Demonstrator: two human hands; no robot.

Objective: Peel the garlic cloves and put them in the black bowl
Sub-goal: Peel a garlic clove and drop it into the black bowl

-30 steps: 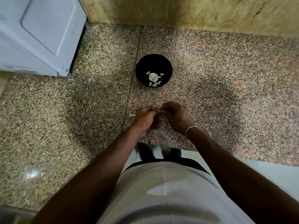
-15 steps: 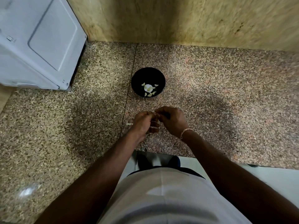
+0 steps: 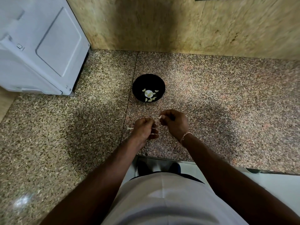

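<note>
Granite counter (image 3: 211, 95), white appliance (image 3: 40, 46) leftward

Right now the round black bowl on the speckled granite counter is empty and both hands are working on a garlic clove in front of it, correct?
Not quite. The head view shows the round black bowl already holds several pale peeled garlic cloves. The rest stands: it sits on the speckled granite counter, with the left hand and right hand working in front of it.

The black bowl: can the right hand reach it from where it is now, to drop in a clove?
Probably yes. The black bowl sits on the counter just beyond the right hand, with only bare stone between them. The right hand pinches a small pale piece, likely garlic; the left hand is beside it, not in the way.
</note>
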